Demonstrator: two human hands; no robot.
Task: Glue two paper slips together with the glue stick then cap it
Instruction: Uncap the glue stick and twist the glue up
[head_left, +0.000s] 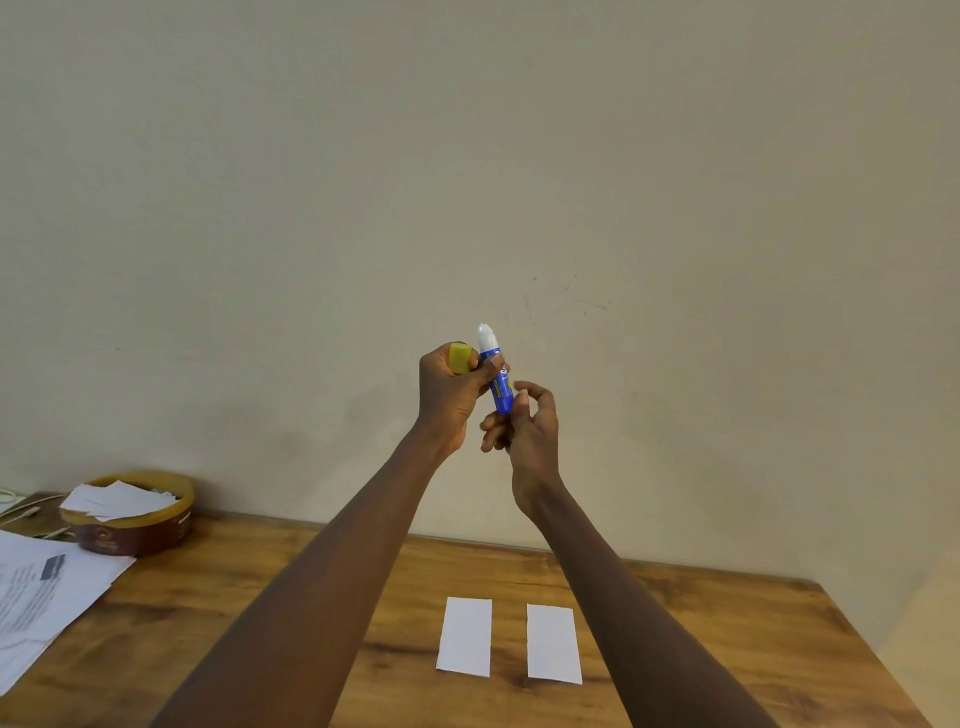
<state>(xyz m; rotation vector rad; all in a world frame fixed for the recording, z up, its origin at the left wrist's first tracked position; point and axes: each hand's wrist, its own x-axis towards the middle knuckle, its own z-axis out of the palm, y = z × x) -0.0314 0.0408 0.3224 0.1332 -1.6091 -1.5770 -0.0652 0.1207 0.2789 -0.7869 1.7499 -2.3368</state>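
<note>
At frame centre, left hand (453, 396) holds yellow cap (462, 357) and uncapped glue stick (496, 376); right hand (524, 423) pinches its base (perhaps twisting); 2 slips (465, 643) (553, 644) lie unglued, apart.

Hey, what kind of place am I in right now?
Probably a home or small office desk set against a plain wall. A wooden table holds printed papers and a round tin full of paper scraps, with two white paper slips laid out for gluing.
</note>
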